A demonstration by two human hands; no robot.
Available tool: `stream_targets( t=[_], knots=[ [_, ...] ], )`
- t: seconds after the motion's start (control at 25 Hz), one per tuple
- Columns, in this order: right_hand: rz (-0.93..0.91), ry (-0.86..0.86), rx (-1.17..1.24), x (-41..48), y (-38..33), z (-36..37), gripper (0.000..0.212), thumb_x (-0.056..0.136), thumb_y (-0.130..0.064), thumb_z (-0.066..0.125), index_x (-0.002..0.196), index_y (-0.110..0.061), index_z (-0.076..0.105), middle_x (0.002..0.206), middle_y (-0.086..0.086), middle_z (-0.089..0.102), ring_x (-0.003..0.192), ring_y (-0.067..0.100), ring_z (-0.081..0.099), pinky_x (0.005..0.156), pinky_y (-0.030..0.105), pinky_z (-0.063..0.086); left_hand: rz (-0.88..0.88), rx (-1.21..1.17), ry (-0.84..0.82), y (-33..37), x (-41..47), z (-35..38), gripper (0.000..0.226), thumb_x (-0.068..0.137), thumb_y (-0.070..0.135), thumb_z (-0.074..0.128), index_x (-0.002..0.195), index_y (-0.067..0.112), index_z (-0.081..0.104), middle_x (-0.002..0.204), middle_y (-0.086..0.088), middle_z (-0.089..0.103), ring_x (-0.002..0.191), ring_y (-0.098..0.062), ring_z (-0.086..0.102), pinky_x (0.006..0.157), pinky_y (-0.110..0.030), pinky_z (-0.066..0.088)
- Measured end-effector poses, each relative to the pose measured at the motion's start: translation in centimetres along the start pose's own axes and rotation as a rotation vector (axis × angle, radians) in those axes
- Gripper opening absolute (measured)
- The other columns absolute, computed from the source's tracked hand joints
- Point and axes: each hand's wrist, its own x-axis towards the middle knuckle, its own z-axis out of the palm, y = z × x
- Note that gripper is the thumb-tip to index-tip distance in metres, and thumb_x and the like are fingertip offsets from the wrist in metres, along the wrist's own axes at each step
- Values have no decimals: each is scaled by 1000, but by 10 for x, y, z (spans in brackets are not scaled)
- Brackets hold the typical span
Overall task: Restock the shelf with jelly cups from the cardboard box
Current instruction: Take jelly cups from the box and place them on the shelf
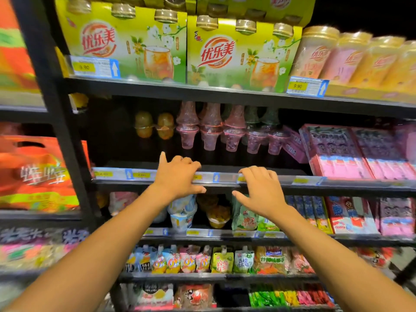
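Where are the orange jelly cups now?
Head view: the orange jelly cups sit at the back left of the middle shelf, just left of the pink cone cups.

Shelf frame [67, 131] black, boards black too. Cartons [126, 41] on top yellow-green, red and white round logo, white blossoms, amber drink print. Price tags [94, 67] blue and white, yellow patch, white arrow. Wrapped cups [351, 59] beside them pink to peach-orange, gold lids. Round jelly cups [144, 124] amber-orange. Cone jelly cups [210, 129] clear pink, red rims; tinted cups [253, 115] next to them dark green on top. Flat boxes [337, 149] pink, dark purple print. Bag [38, 174] far left orange-red, white characters, yellow-green band low down. Tubs [182, 212] white and blue. Pouch [244, 218] green. Low pouches [180, 260] mixed blue, pink, yellow, green
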Motion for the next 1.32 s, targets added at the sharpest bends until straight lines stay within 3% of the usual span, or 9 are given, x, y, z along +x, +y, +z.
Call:
stream_targets(
  t=[0.12, 0.28, 0.48, 0.6, 0.72, 0.88, 0.96, 1.08, 1.32],
  knots=[
    [72, -50, 24, -2, -5, -5, 68, 88, -59, 59, 145, -25, 42, 144, -2, 48, 142, 25, 36, 120, 59, 14, -53, 23, 202, 15, -47, 20, 80, 91, 65, 58, 157, 33, 28, 165, 0, 27, 156, -27, 15, 117, -71, 14],
    [107, -32, 59, -36, -33, -5, 84, 90, -52, 62, 159, -21, 24, 166, 7, 21, 154, 30, 12, 121, 62, 6, -107, 12, 296, 20, -136, 56, 76, 92, 54, 62, 157, 28, 34, 166, -4, 27, 156, -31, 16, 119, -66, 19],
    [-35, -69, 214, -105, -107, 44, 79, 83, -44, 71, 152, -20, 41, 161, 11, 33, 149, 34, 27, 118, 64, 22, -351, -74, -9, 14, -264, 136, 80, 84, 53, 68, 155, 30, 39, 162, -3, 36, 153, -31, 26, 117, -67, 25],
    [-81, -354, 267, -157, -168, 87, 80, 86, -50, 66, 155, -22, 35, 163, 9, 27, 151, 32, 23, 120, 61, 20, -478, -151, -212, 17, -357, 197, 78, 72, 53, 71, 144, 28, 54, 151, -5, 51, 144, -31, 43, 108, -65, 40],
    [-145, -637, 252, -209, -226, 125, 79, 91, -56, 56, 157, -26, 24, 167, 4, 11, 154, 28, 13, 121, 56, 13, -544, -200, -362, 22, -444, 248, 70, 71, 56, 60, 133, 25, 63, 140, -8, 61, 133, -35, 51, 104, -63, 40],
    [-238, -861, 276, -264, -312, 155, 76, 90, -51, 54, 156, -26, 28, 165, 4, 17, 152, 27, 15, 122, 54, 15, -675, -266, -495, 11, -547, 270, 90, 65, 52, 79, 144, 23, 46, 135, -9, 64, 127, -36, 59, 98, -63, 49],
    [-285, -961, 280, -276, -358, 163, 74, 90, -50, 54, 155, -26, 28, 164, 2, 17, 152, 26, 15, 122, 52, 15, -753, -266, -555, -4, -586, 271, 93, 73, 53, 74, 151, 24, 33, 150, -10, 53, 140, -36, 49, 108, -64, 39],
    [-359, -1055, 312, -284, -426, 168, 74, 90, -51, 54, 155, -27, 27, 165, 1, 17, 152, 26, 16, 122, 53, 13, -829, -337, -609, -33, -625, 274, 78, 96, 53, 48, 162, 28, 14, 171, -5, 11, 157, -30, 8, 123, -57, 10],
    [-489, -1100, 297, -280, -551, 181, 74, 90, -55, 52, 155, -28, 29, 161, 0, 26, 149, 26, 23, 121, 46, 18, -887, -429, -660, -111, -672, 286, 73, 101, 48, 47, 162, 27, 12, 171, -4, 5, 158, -29, 2, 126, -52, 10]
  ],
)
